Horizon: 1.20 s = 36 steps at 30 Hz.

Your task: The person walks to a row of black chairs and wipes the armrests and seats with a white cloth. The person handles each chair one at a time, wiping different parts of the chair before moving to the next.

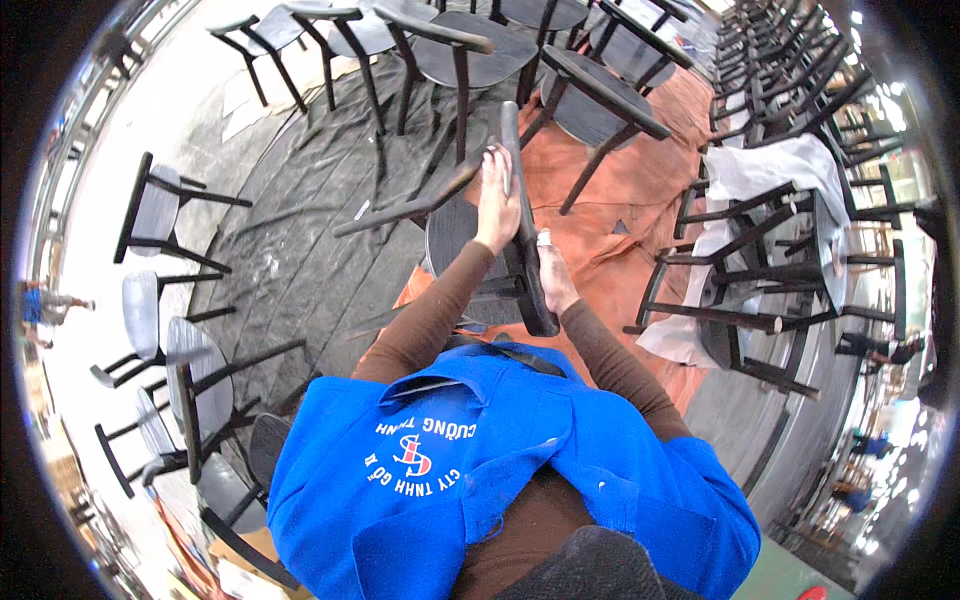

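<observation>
Fingers of the left hand (497, 200) lie pressed together and extended flat against the near face of a dark curved wooden chair back rail (522, 225), fingertips pointing up toward its upper end; the rail stands nearly upright between the two hands, its lower end reaching down to the person's chest. The right hand (553, 275) sits on the rail's opposite side, lower down, touching its edge; whether its fingers are curled round the rail or laid flat cannot be told, since the rail hides most of them. The rail belongs to a dark wooden chair with a round seat (452, 232), tipped on its side just in front of the person, one leg projecting leftward. Both forearms, in brown sleeves, rise from the lower centre and converge on the rail, the left raised higher than the right. A blue work jacket (480, 470) with a white and red emblem covers the lap below them. Beneath the chair lie a black plastic floor sheet (300, 250) on the left and an orange-brown sheet (620, 230) on the right. Rows of similar dark chairs (470, 50) stand beyond, and a white cloth (760, 170) drapes over stacked frames at right.
</observation>
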{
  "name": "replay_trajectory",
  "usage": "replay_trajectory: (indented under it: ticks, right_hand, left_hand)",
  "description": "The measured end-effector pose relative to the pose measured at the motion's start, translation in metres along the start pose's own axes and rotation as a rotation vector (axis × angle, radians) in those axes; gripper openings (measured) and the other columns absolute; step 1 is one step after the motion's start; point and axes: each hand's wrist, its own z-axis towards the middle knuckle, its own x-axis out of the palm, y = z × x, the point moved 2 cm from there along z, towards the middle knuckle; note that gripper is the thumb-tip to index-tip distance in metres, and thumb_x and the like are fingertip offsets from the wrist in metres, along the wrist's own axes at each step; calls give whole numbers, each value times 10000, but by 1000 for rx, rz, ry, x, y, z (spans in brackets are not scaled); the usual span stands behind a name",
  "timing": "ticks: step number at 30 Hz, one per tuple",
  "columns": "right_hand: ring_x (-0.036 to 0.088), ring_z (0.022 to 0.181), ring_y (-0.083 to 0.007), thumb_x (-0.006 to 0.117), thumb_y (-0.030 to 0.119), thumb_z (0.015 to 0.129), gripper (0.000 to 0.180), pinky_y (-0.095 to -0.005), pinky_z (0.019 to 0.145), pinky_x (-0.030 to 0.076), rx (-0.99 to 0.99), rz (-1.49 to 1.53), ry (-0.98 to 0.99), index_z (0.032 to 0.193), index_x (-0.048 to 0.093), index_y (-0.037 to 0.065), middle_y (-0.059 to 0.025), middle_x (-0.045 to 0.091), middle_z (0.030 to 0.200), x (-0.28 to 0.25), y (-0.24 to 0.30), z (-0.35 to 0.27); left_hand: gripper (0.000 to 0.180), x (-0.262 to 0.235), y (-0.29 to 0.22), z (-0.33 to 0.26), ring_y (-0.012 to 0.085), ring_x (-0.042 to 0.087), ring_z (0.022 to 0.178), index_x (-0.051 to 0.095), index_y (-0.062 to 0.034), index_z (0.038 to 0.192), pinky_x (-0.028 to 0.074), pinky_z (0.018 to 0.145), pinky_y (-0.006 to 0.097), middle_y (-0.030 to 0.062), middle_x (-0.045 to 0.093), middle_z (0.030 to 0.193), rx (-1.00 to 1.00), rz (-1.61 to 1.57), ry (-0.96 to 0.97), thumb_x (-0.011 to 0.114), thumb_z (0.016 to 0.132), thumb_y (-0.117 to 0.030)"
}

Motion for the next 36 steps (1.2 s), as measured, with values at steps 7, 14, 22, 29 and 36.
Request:
replay_trajectory:
  ticks: [7, 14, 22, 29, 36]
  right_hand:
    - [515, 1089, -138, 291, 431, 988, 529, -291, 945, 413, -108, -44, 48, 1245, 481, 10, -64, 546, 1205, -8, 0, 6]
    - [514, 1051, -129, 297, 406, 993, 506, -291, 914, 421, -155, -17, 65, 1244, 488, 10, -46, 548, 1161, -10, 2, 3]
    - [447, 1172, -179, 263, 357, 1002, 520, -302, 984, 369, -123, -359, -79, 1293, 427, -41, -105, 470, 1286, 2, 5, -4]
    - [495, 964, -184, 331, 351, 988, 469, -330, 864, 388, -245, -321, -178, 1251, 498, 0, -100, 565, 997, -4, -18, 10]
    - [511, 971, -135, 362, 238, 988, 387, -286, 875, 406, -389, -610, -101, 1232, 496, -30, -73, 584, 1083, 3, -18, 7]
  left_hand:
    - [564, 3, -7, -15, 446, 198, 1324, 243, -1, 1398, 196, 1086, 468, 291, 204, 1426, -24, 108, 172, 435, 869, -42]
    - [576, 6, 0, -19, 454, 171, 1334, 261, 25, 1384, 181, 1092, 467, 308, 172, 1432, 26, 0, 127, 457, 846, -33]
    - [613, 0, -9, 11, 476, 261, 1275, 304, 43, 1340, 256, 1036, 516, 293, 289, 1367, 114, 231, 65, 500, 768, -57]
    - [652, -3, -5, 4, 428, 270, 1301, 321, 45, 1339, 229, 1059, 510, 286, 279, 1391, 127, 446, 119, 530, 734, -83]
    - [609, 4, 18, 71, 409, 293, 1295, 352, 65, 1306, 221, 1065, 505, 289, 309, 1373, 176, 751, 132, 522, 755, -132]
